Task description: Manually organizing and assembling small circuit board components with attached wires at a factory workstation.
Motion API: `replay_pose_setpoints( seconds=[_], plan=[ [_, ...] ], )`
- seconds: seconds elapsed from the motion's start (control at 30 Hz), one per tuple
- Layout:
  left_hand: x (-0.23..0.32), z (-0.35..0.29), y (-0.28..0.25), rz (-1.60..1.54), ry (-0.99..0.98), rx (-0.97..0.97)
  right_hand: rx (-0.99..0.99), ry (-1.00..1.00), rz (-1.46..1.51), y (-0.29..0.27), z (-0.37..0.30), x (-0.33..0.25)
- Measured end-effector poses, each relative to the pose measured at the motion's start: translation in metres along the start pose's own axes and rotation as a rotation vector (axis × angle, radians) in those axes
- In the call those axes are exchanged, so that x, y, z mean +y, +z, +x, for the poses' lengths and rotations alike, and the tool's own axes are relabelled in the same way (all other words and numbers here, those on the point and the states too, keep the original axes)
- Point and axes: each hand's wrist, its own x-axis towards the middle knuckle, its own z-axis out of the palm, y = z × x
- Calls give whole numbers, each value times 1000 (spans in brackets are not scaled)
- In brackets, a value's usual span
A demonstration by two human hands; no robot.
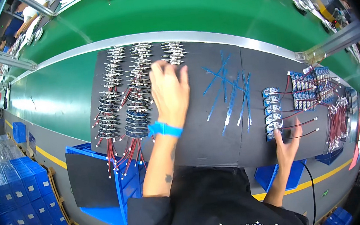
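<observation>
My left hand (169, 89), with a blue wristband, reaches over the dark work mat. Its fingertips are at the lower end of a short column of thin, overlapping round boards (172, 51), with thumb and forefinger apart and nothing visible between them. To its left, two longer columns of such boards (112, 82) trail red and black wires. On the right, my right hand (288, 146) is slightly blurred, thumb and forefinger spread. Its thumb is at the lowest of a column of small blue circuit boards (272, 109), and thin wires pass by the fingers.
Blue cable ties (230, 92) lie scattered mid-mat. More wired boards (304, 90) and a bundle of red wires (338, 124) lie far right. A green conveyor (169, 14) runs behind a metal rail. Blue bins (98, 187) stand below the front edge; stacked blue crates (19, 191) are at left.
</observation>
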Motion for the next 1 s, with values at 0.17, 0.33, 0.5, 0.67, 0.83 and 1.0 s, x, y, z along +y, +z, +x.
replay_pose_setpoints(
  seconds=[0.17,0.33,0.5,0.67,0.83,1.0],
  plan=[
    [63,-46,-44,-505,-248,-827,15,229,476,27,6,12],
    [100,-99,-43,-1243,-563,-966,84,166,694,18,-4,-67],
    [96,-107,-20,-1404,-840,-550,-209,-506,394,35,-19,-98],
    [73,-88,-31,-1500,-928,-418,-487,136,1283,39,-5,-101],
    [64,-87,-44,-1431,-947,-517,-968,-225,702,44,7,-107],
    [54,-93,-44,-1405,-1043,-586,-1110,-270,730,36,5,-123]
  ],
)
